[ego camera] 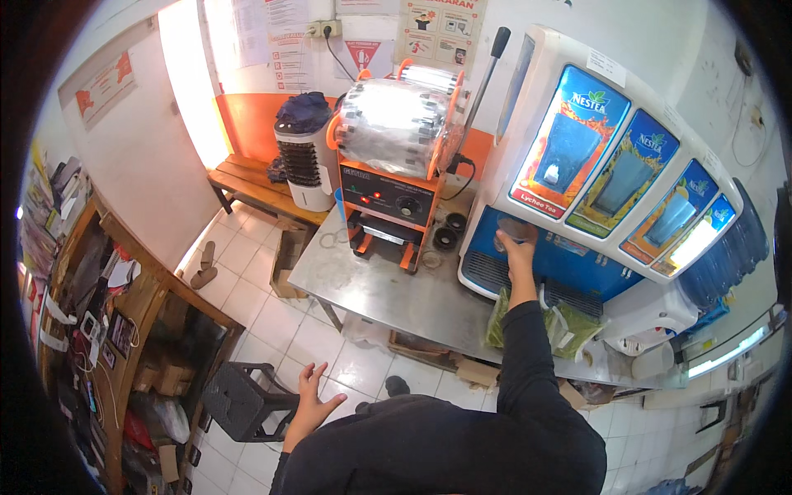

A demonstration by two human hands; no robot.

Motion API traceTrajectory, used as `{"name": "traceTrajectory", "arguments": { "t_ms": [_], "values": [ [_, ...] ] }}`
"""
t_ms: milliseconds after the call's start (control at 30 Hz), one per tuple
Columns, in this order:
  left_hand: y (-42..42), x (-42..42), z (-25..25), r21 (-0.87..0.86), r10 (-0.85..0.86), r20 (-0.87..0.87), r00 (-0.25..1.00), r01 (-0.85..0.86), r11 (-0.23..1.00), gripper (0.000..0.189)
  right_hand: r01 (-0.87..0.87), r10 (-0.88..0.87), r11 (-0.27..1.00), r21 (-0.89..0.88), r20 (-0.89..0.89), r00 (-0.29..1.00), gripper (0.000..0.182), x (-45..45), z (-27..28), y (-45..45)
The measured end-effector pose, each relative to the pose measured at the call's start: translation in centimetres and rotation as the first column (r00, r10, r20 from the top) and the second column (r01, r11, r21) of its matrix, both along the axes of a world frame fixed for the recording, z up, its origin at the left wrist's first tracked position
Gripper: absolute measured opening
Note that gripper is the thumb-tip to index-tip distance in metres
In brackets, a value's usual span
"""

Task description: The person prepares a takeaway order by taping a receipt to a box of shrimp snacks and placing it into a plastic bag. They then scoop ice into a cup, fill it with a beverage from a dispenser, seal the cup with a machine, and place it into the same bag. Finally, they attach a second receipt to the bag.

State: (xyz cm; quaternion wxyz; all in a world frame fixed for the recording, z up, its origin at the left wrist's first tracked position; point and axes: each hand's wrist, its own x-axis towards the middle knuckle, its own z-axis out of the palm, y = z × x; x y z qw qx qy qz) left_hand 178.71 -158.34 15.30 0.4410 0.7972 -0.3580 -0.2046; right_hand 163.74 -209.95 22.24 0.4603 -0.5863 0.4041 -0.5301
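My right hand (518, 249) is closed around a clear plastic cup (515, 229), held under the left end of a Nestea drink dispenser (526, 213), above its black drip tray (486, 271). The cup's contents cannot be told. My left hand (314, 396) is empty, its fingers apart, low over the tiled floor beside a black plastic stool (235, 402). To the left of the dispenser stands an orange and black cup sealing machine (387, 195) with a roll of clear film (396, 120) and a long lever (489, 74).
The steel table (396, 303) carries both machines, black round containers (445, 238) and green bags (572, 328). A water dispenser (656, 315) stands at the right. A wooden bench (247, 179) with an air cooler (306, 164) is at the back left, and a wooden cabinet (167, 272) is at the left.
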Motion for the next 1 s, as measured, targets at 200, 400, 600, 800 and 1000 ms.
{"name": "traceTrajectory", "arguments": {
  "t_ms": [200, 400, 600, 800, 1000],
  "values": [
    [-1.6, 0.5, 0.7, 0.039, -0.093, -0.044, 0.995, 0.094, 0.995, 0.078, -0.024, 0.017, 0.998, -0.059, -0.118, 0.993, 0.084, -0.6, -0.5, -1.5],
    [-2.6, 1.5, 0.3, -0.017, -0.085, -0.044, 0.995, 0.084, 0.996, 0.074, 0.077, -0.075, 0.984, -0.161, 0.014, 0.997, 0.091, 0.8, -2.8, -3.0],
    [-2.9, 1.9, 0.1, -0.013, -0.122, -0.043, 0.992, 0.122, 0.992, 0.077, 0.113, -0.117, 0.981, -0.156, -0.02, 0.993, 0.096, 1.9, -2.6, -2.4],
    [-2.2, 2.2, -0.6, -0.031, -0.08, -0.057, 0.995, 0.078, 0.996, 0.076, 0.123, -0.138, 0.961, -0.247, -0.041, 0.99, 0.091, 1.1, -2.7, -3.2],
    [-2.0, 2.5, -0.5, -0.018, -0.047, -0.08, 0.996, 0.046, 0.999, 0.076, 0.153, -0.178, 0.965, -0.214, -0.105, 0.978, 0.099, 1.1, -2.0, -2.6]
  ]
}}
